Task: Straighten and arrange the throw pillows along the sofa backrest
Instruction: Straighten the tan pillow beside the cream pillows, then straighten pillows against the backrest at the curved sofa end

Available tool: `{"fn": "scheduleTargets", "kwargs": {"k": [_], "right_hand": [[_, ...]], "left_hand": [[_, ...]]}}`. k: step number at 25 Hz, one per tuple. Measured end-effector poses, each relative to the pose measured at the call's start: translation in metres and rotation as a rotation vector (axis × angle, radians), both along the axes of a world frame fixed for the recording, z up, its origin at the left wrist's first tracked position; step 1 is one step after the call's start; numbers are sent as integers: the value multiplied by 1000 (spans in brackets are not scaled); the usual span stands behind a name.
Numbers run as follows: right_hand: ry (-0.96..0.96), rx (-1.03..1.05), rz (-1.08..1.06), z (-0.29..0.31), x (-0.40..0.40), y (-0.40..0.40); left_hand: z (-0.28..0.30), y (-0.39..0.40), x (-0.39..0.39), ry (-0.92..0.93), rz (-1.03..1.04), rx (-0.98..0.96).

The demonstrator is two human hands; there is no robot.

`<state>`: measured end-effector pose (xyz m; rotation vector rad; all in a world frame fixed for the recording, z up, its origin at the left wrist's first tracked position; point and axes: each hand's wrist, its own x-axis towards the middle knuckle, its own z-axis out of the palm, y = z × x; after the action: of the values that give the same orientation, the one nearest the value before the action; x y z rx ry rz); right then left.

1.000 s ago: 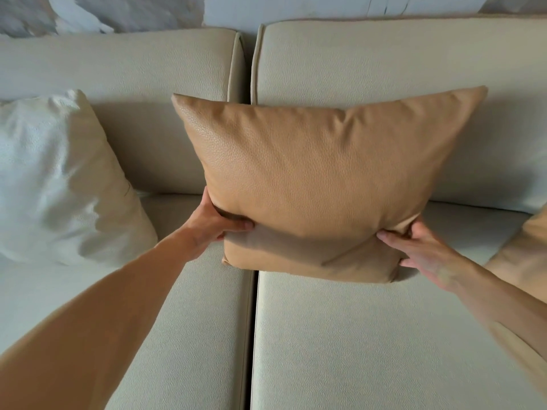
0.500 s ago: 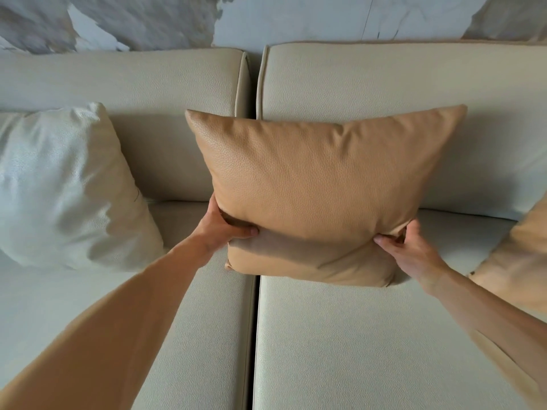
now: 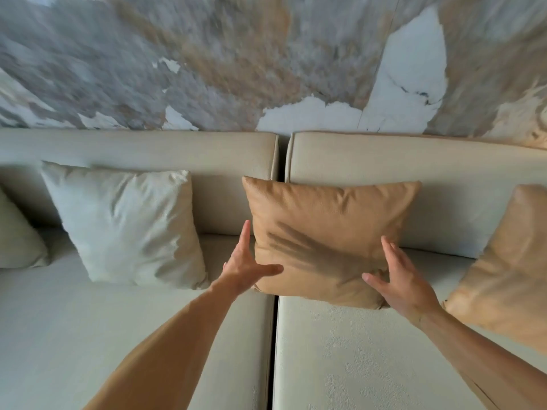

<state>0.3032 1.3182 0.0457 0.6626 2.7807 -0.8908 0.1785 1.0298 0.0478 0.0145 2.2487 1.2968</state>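
Tan leather-look pillow [image 3: 328, 238] propped upright against the sofa backrest [image 3: 414, 161], straddling the seam between the two back cushions, base on the seat cushions; top edge sagging a little in the middle, corners peaked, face creased: soft, lightly filled, probably light enough to shift with one hand, yet smooth-skinned and likely to slide down the backrest if left leaning too steeply. Left hand [image 3: 245, 264] at the pillow's lower left edge, fingers [image 3: 244, 235] spread wide and straight, thumb across the front face, gripping nothing; right hand [image 3: 402, 279] at the pillow's lower right corner, equally open, fingers splayed, thumb just over the front; real contact or a small gap hard to tell at either side. Best hold, as a judgement: both side edges low down, or the two top corners for a plump and a tug square; a pinch on the face would only wrinkle the cover. White fabric pillow [image 3: 124, 229] left of the tan pillow, also leaning on the backrest, tilted and rumpled, textured cloth likely grippier and just as soft; a pale cushion [image 3: 17, 241] further left, cut off by the frame edge. Second tan pillow [image 3: 503, 261] right of the first, slanted hard, partly out of view, evidently not yet squared. Marbled wall [image 3: 207, 54] above the backrest, blurred.
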Motion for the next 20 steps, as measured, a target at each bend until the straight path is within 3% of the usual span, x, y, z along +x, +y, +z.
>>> {"fn": "scheduleTargets", "kwargs": {"k": [7,13,20], "right_hand": [[33,91,-14,123,30,-40],[29,201,-11,190,55,-64],[41,197,-18,216,55,-74]], "left_hand": [[112,-52,30,91,-51,-117],[183,-80,52,184,-65,-153],[199,-89,55,184,-71,-142]]}}
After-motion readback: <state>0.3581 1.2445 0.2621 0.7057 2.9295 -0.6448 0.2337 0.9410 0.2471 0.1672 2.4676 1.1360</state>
